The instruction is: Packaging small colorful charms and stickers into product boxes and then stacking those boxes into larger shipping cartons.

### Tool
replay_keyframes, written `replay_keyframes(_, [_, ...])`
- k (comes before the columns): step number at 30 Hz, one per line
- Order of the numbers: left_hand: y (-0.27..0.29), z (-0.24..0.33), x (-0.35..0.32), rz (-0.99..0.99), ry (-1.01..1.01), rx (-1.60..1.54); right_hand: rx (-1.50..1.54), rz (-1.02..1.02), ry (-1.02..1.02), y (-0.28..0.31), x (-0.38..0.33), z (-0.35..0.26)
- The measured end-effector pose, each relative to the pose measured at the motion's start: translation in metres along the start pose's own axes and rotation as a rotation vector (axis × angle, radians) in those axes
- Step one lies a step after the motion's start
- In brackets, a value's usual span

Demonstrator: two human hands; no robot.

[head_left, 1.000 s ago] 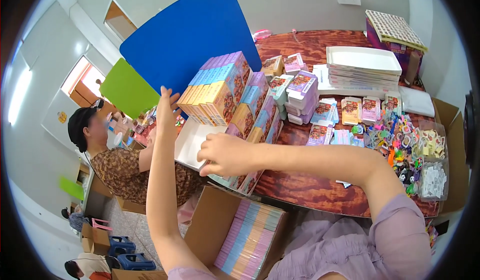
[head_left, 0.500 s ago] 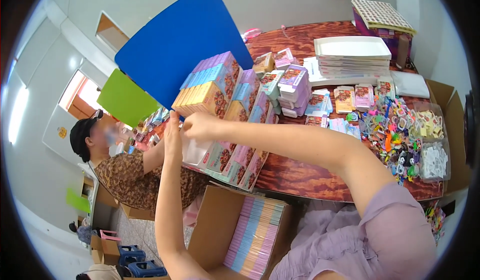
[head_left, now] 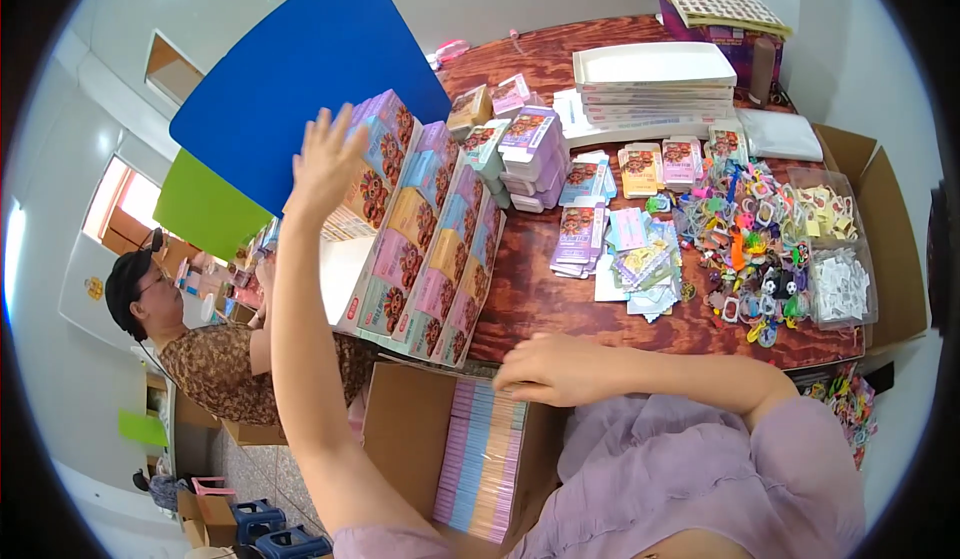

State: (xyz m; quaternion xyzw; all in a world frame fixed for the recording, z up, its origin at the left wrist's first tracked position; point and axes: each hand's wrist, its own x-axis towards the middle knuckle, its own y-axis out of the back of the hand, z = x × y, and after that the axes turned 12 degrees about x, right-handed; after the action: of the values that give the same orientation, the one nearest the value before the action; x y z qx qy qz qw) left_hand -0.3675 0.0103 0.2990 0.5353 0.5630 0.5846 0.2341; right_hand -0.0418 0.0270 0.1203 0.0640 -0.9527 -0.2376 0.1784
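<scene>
My left hand (head_left: pixel 325 164) is raised at the left side of the stacked small boxes (head_left: pixel 405 239), fingers spread, with nothing visible in it. Those boxes have pastel sides with round pictures and stand in stepped rows at the table's left end. Low at the table's front edge, my right hand (head_left: pixel 545 367) hangs over the corner of an open cardboard carton (head_left: pixel 405 439). Its fingers are loosely bent and apart, and I see nothing in them. Inside the carton, wrapped packs (head_left: pixel 480 464) stand in purple, blue and orange rows.
Loose small boxes (head_left: pixel 530 149), cards (head_left: pixel 640 259) and a heap of colourful trinkets (head_left: pixel 755 249) lie on the reddish wooden table (head_left: pixel 530 309). White trays (head_left: pixel 655 69) are piled behind. A blue panel (head_left: pixel 310 79) rises at the left, where another person (head_left: pixel 210 359) sits.
My hands have moved apart from beside the stacked boxes. The left has risen with fingers spread; the right has dropped back to the carton. The view has shifted slightly.
</scene>
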Motion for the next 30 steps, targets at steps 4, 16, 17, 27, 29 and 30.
replay_keyframes(4, [-0.006, 0.036, 0.021, -0.287, 0.089, -0.059, 0.079, 0.137, -0.172, 0.017, -0.069, -0.007])
replay_keyframes(16, [-0.020, -0.043, 0.071, -0.113, 0.072, 0.070, 0.350, 0.423, -0.461, -0.004, -0.197, -0.003])
replay_keyframes(17, [-0.016, -0.042, 0.070, -0.101, 0.134, -0.005, 0.360, 0.416, -0.465, -0.008, -0.203, -0.003])
replay_keyframes(27, [-0.093, 0.279, -0.062, 0.169, -0.072, -0.567, 0.746, 0.650, -0.221, 0.021, -0.223, -0.037])
replay_keyframes(29, [-0.160, 0.295, -0.090, 0.031, -0.061, -0.601, 0.897, 0.572, 0.087, 0.048, -0.202, -0.080])
replay_keyframes(30, [-0.193, 0.300, -0.097, -0.048, 0.019, -0.647, 0.954, 0.540, 0.259, 0.055, -0.193, -0.093])
